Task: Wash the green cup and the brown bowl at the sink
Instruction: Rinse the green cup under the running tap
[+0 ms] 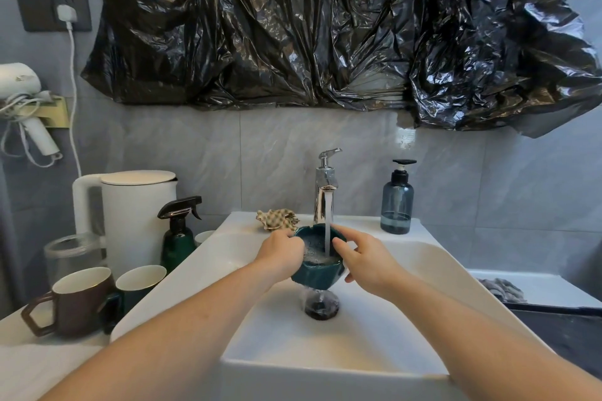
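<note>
Faucet [324,192] directly behind cup [317,259]

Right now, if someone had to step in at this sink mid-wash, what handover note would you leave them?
Left hand: grips the rim of the dark green glazed cup, holding it over the white basin.
Right hand: open, fingertips at the cup's far rim.
The chrome tap is running into the cup; it holds foamy water, and water spills toward the drain.
Brown ceramic mug with an angular handle, seemingly the "bowl", sits on the counter to the left, beside another green cup; it looks untouched.
Done: cup under rinse.
Left: finish the cup, wash the brown piece, shut the tap.
</note>
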`<state>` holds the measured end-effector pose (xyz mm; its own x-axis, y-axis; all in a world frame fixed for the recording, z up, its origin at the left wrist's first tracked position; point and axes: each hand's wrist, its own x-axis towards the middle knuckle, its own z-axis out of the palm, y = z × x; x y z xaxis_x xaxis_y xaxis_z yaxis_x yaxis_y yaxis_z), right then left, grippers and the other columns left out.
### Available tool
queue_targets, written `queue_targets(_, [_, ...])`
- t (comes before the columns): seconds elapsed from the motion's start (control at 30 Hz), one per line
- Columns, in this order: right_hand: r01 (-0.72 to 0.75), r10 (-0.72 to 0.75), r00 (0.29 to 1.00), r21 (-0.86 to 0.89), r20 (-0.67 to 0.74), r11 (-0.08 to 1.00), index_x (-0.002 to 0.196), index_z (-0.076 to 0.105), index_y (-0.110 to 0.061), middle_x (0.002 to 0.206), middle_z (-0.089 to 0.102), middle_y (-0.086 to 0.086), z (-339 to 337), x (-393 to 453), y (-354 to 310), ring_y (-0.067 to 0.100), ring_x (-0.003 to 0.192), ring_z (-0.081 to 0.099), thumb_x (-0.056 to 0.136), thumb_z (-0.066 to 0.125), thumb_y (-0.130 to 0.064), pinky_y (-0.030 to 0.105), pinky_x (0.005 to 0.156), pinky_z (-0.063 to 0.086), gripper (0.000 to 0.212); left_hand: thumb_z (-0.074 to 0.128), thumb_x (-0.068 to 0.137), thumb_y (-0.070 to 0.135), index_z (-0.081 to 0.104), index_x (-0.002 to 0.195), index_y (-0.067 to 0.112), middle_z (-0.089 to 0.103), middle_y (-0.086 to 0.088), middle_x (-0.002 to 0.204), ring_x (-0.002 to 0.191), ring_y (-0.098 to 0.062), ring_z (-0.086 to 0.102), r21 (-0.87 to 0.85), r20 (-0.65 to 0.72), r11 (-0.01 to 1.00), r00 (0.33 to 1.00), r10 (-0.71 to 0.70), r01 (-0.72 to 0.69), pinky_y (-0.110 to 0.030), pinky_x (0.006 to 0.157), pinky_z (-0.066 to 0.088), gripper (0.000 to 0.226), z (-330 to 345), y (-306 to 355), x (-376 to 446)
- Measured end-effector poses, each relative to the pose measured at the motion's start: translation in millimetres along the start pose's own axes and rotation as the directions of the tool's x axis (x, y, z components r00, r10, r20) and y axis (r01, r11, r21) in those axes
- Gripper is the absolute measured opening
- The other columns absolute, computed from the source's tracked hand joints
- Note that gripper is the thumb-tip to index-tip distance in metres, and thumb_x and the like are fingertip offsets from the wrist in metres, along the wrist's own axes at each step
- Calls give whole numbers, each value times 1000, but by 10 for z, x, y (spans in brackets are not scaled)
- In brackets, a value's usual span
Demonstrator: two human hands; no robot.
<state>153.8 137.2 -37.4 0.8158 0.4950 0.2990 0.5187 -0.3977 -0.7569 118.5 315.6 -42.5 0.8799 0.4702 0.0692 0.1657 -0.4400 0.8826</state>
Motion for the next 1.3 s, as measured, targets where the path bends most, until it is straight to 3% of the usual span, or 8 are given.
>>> queue_targets(0.13, [-52, 51, 998, -20, -22, 998, 135, 61, -34, 112, 71, -6, 1, 45, -82, 20, 82, 69, 106, 44, -21, 36, 65, 63, 36, 53, 95, 22, 66, 97, 17, 70, -11, 101, 98, -34, 68, -38, -20, 999, 1000, 6, -6, -32, 67, 45, 14, 5, 14, -10])
queue_targets(0.3, [-290, 287, 957, 55, 45, 956, 126, 65, -15, 109, 71, 15, 71, 283, -272, 34, 90, 73, 100, 40, -8, 40, 63, 65, 37, 57, 99, 27, 65, 85, 20, 69, -10, 95, 81, -30, 64, -84, -59, 996, 998, -9, 4, -25, 50, 39, 17, -29, 7, 7])
queue_targets(0.53, [-386, 388, 922, 110, 7, 916, 116, 63, -12, 105, 71, 15, 215, 222, -170, 28, 79, 72, 103, 37, -23, 24, 46, 53, 31, 49, 89, 56, 70, 110, 18, 77, -10, 101, 94, -30, 74, -116, 28, 991, 998, -60, 63, -28, 58, 51, 48, -97, -2, -19])
queue_targets(0.63, [-394, 403, 914, 148, -35, 907, 111, 63, -10, 102, 71, 17, 135, 190, -149, 29, 74, 71, 103, 35, -20, 23, 44, 51, 30, 46, 94, 53, 70, 108, 19, 75, -10, 103, 94, -29, 72, -156, 12, 987, 999, -33, 34, -35, 64, 56, 44, -87, 110, -76])
queue_targets(0.8, [-402, 436, 892, 232, -117, 886, 94, 59, -14, 96, 70, 18, 39, 168, -129, 33, 79, 73, 102, 39, -22, 25, 45, 53, 23, 45, 105, 46, 62, 114, 24, 67, 0, 105, 92, -20, 65, 43, 4, 986, 987, 160, -160, -25, 53, 50, 29, -30, 301, -361])
queue_targets(0.93, [-398, 445, 881, 255, -161, 881, 88, 60, -14, 97, 69, 18, 12, 124, -109, 33, 81, 70, 98, 45, -22, 37, 60, 65, 20, 44, 96, 70, 48, 136, 37, 64, 9, 126, 114, -21, 62, 427, 17, 849, 942, 336, -311, -36, 88, 48, 51, -15, 157, -548])
queue_targets(1.03, [-400, 447, 876, 244, -182, 884, 88, 63, -12, 91, 70, 16, -12, 98, -91, 32, 75, 71, 95, 46, -22, 43, 66, 66, 21, 55, 82, 80, 30, 150, 49, 59, 17, 137, 123, -16, 59, 390, 132, 855, 939, 316, -342, -35, 96, 47, 78, -44, 84, -584])
queue_targets(1.3, [-377, 423, 896, 270, -134, 886, 94, 65, -13, 90, 74, 15, 7, 113, -90, 29, 68, 74, 101, 42, -35, 34, 62, 65, 32, 65, 75, 78, 32, 141, 44, 63, 16, 106, 95, -14, 62, 409, 158, 853, 946, 284, -324, -32, 83, 52, 82, -79, -61, -486])
